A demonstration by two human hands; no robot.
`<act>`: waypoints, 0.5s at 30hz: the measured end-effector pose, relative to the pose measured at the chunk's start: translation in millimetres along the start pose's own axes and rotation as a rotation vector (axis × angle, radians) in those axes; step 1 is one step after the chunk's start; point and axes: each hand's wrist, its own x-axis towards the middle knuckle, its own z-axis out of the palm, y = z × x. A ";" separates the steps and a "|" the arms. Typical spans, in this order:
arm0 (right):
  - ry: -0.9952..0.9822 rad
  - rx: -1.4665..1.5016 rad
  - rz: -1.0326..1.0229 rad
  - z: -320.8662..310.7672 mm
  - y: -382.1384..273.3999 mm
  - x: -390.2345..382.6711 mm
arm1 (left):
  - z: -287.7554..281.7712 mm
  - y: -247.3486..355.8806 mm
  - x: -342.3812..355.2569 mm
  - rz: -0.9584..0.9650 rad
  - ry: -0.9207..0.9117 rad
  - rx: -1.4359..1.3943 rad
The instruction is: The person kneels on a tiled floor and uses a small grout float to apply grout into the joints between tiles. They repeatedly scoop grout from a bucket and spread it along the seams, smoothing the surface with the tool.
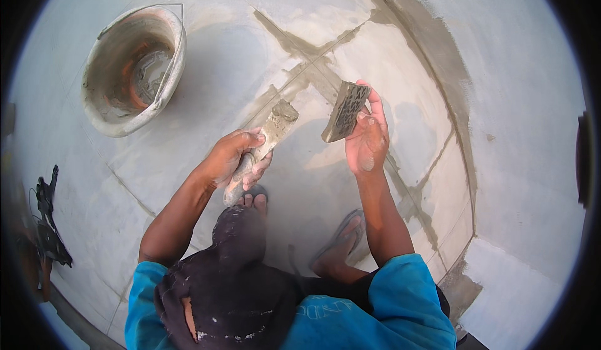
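My left hand [235, 159] is wrapped around the handle of a putty knife [275, 128]. Wet grey paste coats the far end of its blade, which points up and to the right. In my right hand [369, 140] is a small rectangular grey pad [344, 113], gripped along its right side between thumb and fingers. Its visible face has a dark tread-like pattern, and grey paste lines its edges. The two tools are held up apart from each other, above smeared tile joints [310, 62]. Pale dust or paste marks both hands.
A paste-crusted bucket [116, 126] with a wire handle stands at the upper left, some wet grey mix inside. My sandalled feet [341, 243] are on the tiled floor below my hands. A grey paste band [432, 37] curves down the right. Dark objects [49, 215] lie far left.
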 end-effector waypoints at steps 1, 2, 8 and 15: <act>0.006 0.270 0.135 3.6 -2.8 6.5 | -1.5 -5.3 0.0 -0.023 -0.025 0.031; 0.091 0.346 0.221 13.9 -3.7 7.7 | -2.9 -10.3 1.5 -0.057 -0.043 0.041; -0.113 0.702 0.370 17.6 17.0 11.0 | 7.5 -17.1 8.8 -0.104 -0.136 0.077; -0.128 0.795 0.482 38.7 38.5 -7.3 | 5.1 -15.9 9.9 -0.070 -0.196 0.017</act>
